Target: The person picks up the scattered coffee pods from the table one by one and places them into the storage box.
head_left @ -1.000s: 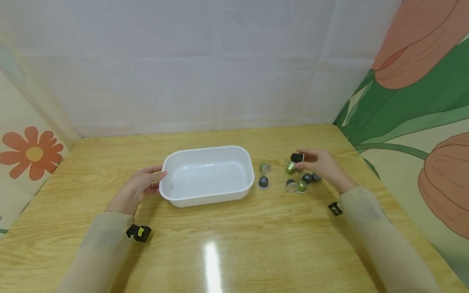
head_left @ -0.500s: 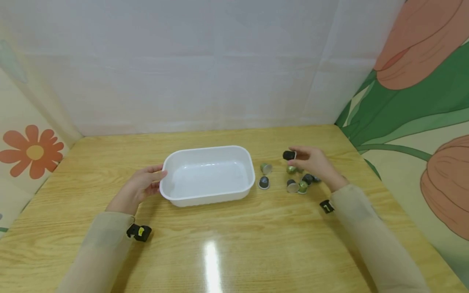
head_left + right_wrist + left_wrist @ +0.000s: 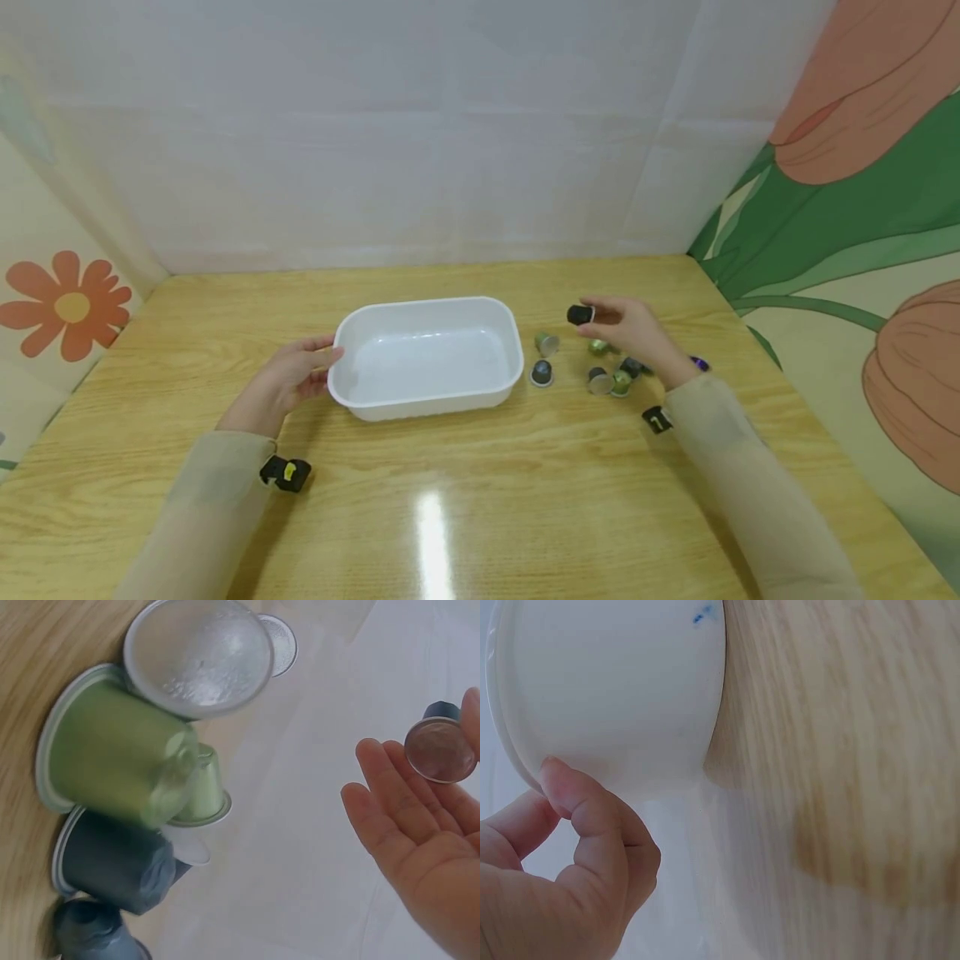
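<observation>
Dark capsule (image 3: 578, 315) is pinched by the right grip (image 3: 632, 330) above the table (image 3: 360, 517), nearest its far right corner. White tub (image 3: 431, 408), mid-table, is held by the left grip (image 3: 291, 382) at its left rim. Loose capsules (image 3: 542, 372) are scattered right of it.

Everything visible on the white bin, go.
White bin: oblong, rounded corners, open top with a continuous rim, smooth and slightly glossy, plastic by the look. A small blue mark shows on its outer wall. It appears to sit upright on the wood-grain table, long side across the view, with nothing visible inside. The left-hand grip pinches the rim at its left end; the nearest dark capsule lies beyond its right end, apart.
</observation>
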Available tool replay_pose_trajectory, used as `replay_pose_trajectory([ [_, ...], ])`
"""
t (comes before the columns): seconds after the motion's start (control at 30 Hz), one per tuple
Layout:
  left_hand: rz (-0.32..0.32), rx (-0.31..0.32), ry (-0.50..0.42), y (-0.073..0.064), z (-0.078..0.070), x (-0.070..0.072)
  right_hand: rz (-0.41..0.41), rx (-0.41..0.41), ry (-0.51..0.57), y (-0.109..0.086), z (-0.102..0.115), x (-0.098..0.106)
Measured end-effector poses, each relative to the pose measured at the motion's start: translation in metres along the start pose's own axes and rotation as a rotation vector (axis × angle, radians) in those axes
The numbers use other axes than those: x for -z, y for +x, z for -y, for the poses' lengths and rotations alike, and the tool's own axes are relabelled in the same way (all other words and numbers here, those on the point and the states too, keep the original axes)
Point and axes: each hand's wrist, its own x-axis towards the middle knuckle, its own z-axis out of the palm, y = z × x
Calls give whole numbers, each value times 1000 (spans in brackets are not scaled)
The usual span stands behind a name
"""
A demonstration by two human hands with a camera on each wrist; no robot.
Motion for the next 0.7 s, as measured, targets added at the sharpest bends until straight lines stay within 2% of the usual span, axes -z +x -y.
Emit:
replay_pose_trajectory([
  [0.7, -7, 11, 16, 0, -1, -1, 1, 61, 30, 14, 15, -13],
])
